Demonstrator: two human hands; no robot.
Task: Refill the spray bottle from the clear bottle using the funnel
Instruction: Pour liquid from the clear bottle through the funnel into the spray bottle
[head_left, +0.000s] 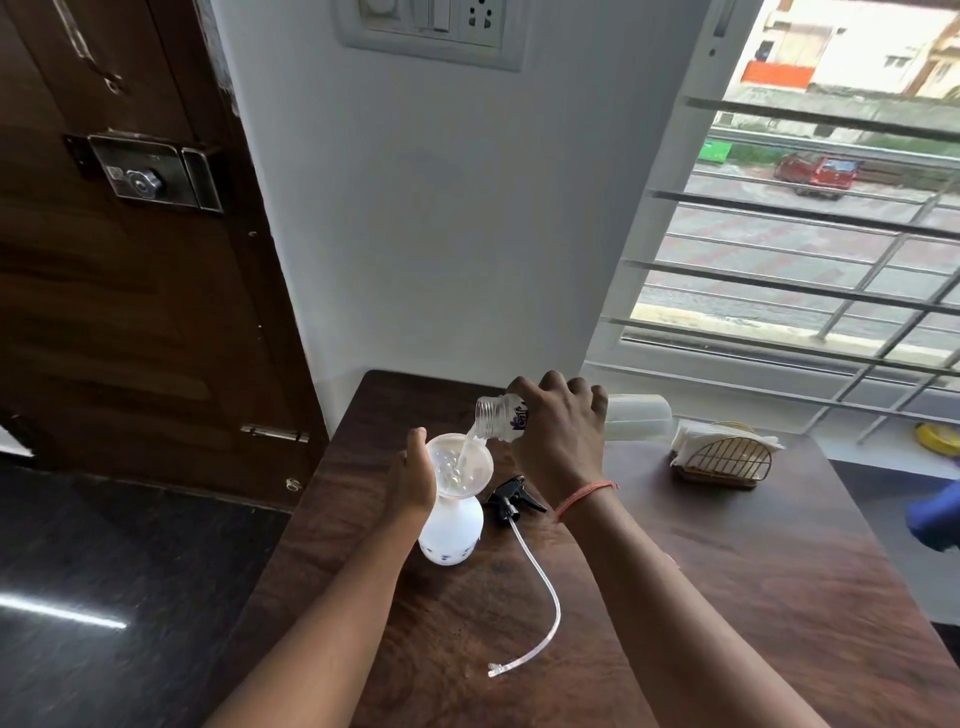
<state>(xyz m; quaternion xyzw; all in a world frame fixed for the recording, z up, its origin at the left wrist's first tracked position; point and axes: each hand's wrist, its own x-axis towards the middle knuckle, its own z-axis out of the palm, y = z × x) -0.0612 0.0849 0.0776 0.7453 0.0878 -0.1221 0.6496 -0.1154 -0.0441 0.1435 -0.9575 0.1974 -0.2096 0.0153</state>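
At the frame's centre, the right hand (558, 436) grips the tilted clear bottle (501, 417), pouring into the funnel (460, 462) which the left hand (415, 480) holds on the spray bottle (449, 530).

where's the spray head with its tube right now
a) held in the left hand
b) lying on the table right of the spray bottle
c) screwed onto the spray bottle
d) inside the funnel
b: the spray head lies on the table just right of the spray bottle, its tube trailing toward the camera.
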